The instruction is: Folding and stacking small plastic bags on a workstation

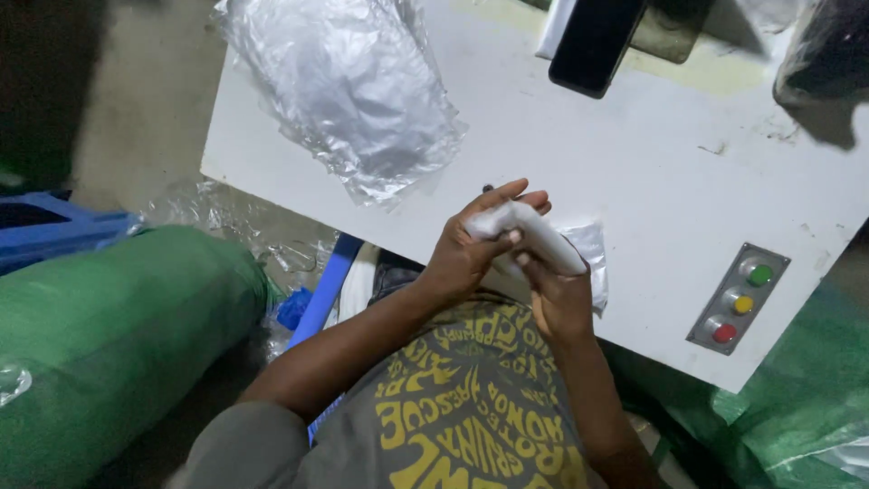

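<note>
Holding the white rolled piece (534,234) over the edge of the white table (634,163), I pinch one end with my left hand (471,249) and close my right hand (557,299) around the other, and I think an even, firm grip should keep it tight.

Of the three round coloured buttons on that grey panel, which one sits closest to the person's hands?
The red button, at the lower end of the grey panel. The yellow button comes next; the green button lies farthest.

White table (652,154): clear plastic bags (348,86), black phone (595,41), three-button panel (738,298), small packet (590,249).
</note>
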